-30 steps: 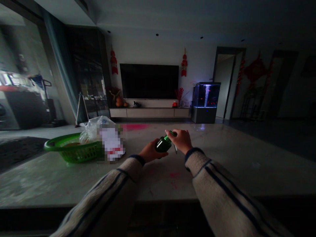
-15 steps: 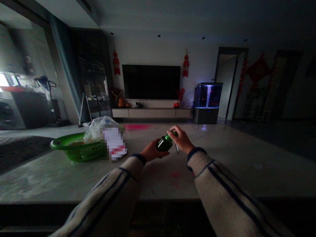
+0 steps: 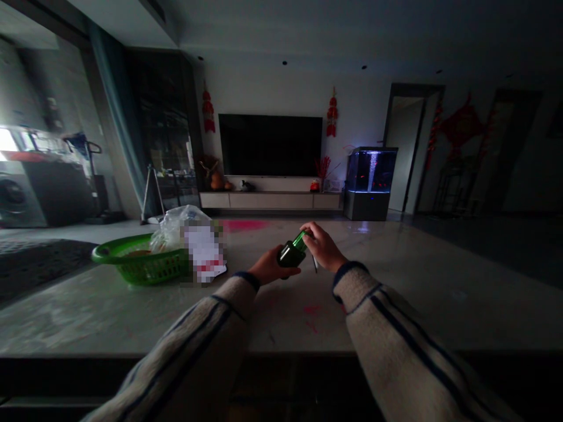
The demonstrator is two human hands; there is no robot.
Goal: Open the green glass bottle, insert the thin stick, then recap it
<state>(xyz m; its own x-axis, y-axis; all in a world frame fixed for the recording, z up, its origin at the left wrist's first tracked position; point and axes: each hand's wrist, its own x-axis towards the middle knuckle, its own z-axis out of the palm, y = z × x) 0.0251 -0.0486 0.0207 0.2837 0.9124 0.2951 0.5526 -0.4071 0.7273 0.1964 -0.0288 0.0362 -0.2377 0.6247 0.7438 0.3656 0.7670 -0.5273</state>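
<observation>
A dark green glass bottle (image 3: 291,252) is held tilted above the pale stone table (image 3: 396,287). My left hand (image 3: 269,268) is wrapped round the bottle's body from below. My right hand (image 3: 322,246) is closed over the bottle's neck and top, with a thin dark object sticking down from its fingers. Both arms wear a cream sleeve with dark stripes. The bottle's top is hidden by my right fingers.
A green plastic basket (image 3: 141,262) with a clear plastic bag (image 3: 173,225) stands on the table to the left, next to a white packet (image 3: 204,255). Red smears mark the tabletop near my hands. Beyond are a wall television (image 3: 270,145) and a lit fish tank (image 3: 370,176).
The bottle's neck has tipped up a little and my right hand has shifted slightly over its top. The view has drifted a bit; both hands keep their hold.
</observation>
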